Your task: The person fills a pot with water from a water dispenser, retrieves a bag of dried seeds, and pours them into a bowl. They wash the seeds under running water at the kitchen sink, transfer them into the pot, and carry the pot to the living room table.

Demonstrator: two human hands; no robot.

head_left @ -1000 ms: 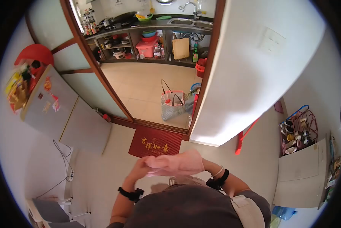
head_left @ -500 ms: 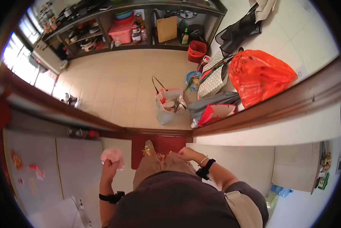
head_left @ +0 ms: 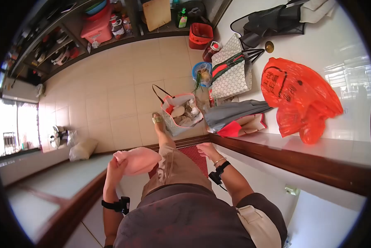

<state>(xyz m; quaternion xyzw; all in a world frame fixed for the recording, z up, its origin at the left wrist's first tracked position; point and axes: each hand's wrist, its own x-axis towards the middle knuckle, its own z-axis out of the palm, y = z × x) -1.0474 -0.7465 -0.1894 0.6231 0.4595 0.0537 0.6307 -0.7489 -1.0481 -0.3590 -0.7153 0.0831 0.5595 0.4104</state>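
"Where is the pink cloth (head_left: pixel 141 160)?"

"It's in the left hand (head_left: pixel 115 168), nearer the person than the tote bag (head_left: pixel 179 100), and off to the bag's left. The fingers pinch one end. The rest hangs out toward the trouser leg (head_left: pixel 171 165)."

"And the right hand (head_left: pixel 209 152)?"

"That's on the person's side of the tote bag too, a bit to the right of it. Its fingers are loose and a little bent. I see nothing in them."

"What could go wrong?"

"A trip, I think. The front foot (head_left: pixel 159 125) is right by the left side of the tote bag. I can't tell if they touch. The strap (head_left: pixel 163 90) sticks out past the bag's far left side, so a toe could get caught in it."

"Would the bag tip?"

"It might, if it got a hard tug. Then the stuff (head_left: pixel 181 118) inside could roll out."

"Anything else?"

"The door sill (head_left: pixel 189 141) is on the person's side of the tote bag, just before the red mat (head_left: pixel 196 156). I can't see the back foot. If it were too low, it could bump the sill."

"And the cloth?"

"Only one end is pinched. If the fingers went soft, it could drop."
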